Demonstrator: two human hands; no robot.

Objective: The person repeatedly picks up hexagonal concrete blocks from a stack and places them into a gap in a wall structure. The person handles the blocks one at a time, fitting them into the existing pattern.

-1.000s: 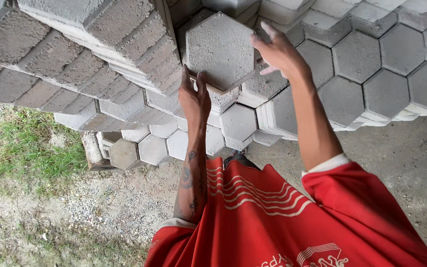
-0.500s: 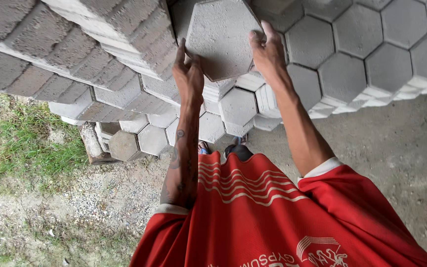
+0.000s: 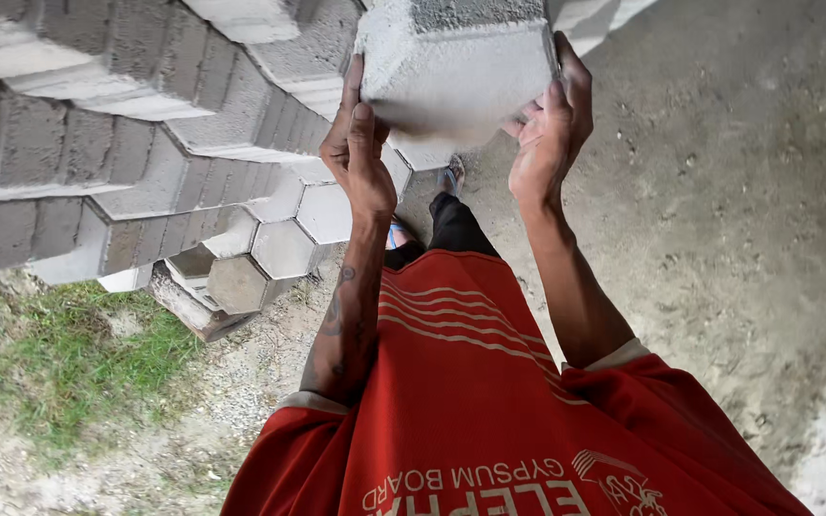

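Both hands hold one big grey block [image 3: 458, 72] up in front of the body; the left hand [image 3: 360, 158] is pressed flat on the block's left side, with the fingers pointing up and the thumb on the near face; the right hand [image 3: 552, 129] cups the right side, with its fingers curled round the far edge; so both hands are shut on the block, and nothing is under it but air.

What could go wrong: the block looks heavy and rough, and it is only squeezed from the sides; if the squeeze gets weak it could slide down and fall; the feet [image 3: 446, 182] are right below it, near the dark trousers [image 3: 451, 229], so toes could get hurt; the block is also just beside the stack of grey blocks [image 3: 126, 143], so a bump on the stack could chip a corner or pinch the left fingers; the ground [image 3: 719, 210] is dusty and bumpy, so a slip could tip the load too.

Both arms are bent at the elbow and reach up and forward; the forearms rise almost side by side from the red shirt [image 3: 470, 401]; the wrists are close to straight; a patch of grass [image 3: 59, 354] lies off to the left.
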